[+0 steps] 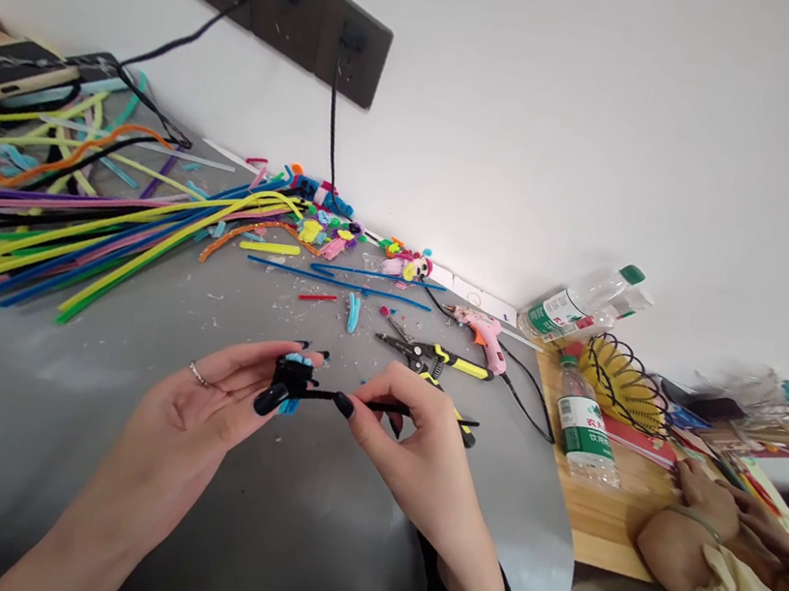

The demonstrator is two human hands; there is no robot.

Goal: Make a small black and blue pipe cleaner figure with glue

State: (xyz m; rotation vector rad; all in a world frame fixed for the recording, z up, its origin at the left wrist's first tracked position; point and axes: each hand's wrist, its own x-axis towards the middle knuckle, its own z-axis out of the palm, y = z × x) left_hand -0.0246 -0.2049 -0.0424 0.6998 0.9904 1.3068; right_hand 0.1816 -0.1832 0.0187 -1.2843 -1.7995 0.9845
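My left hand (218, 398) pinches a small bundle of black and blue pipe cleaners (294, 371) between thumb and fingers. From that bundle a black pipe cleaner (322, 395) runs to the right. My right hand (412, 425) grips this strand between thumb and forefinger, and its end sticks out past the knuckles. Just beyond the right hand lie yellow-and-black pliers (463, 361), partly covered by it. A folded light-blue pipe cleaner piece (352, 312) rests on the grey mat (244, 529) behind the bundle.
Long coloured pipe cleaners (145, 241) spread over the left. A pink glue gun (484, 335) with a cord lies behind the pliers. Plastic bottles (589, 426) and a black wire basket (627, 387) stand right. Another person's hand (699, 500) is at far right. Wall sockets (289, 2) hold plugged cords.
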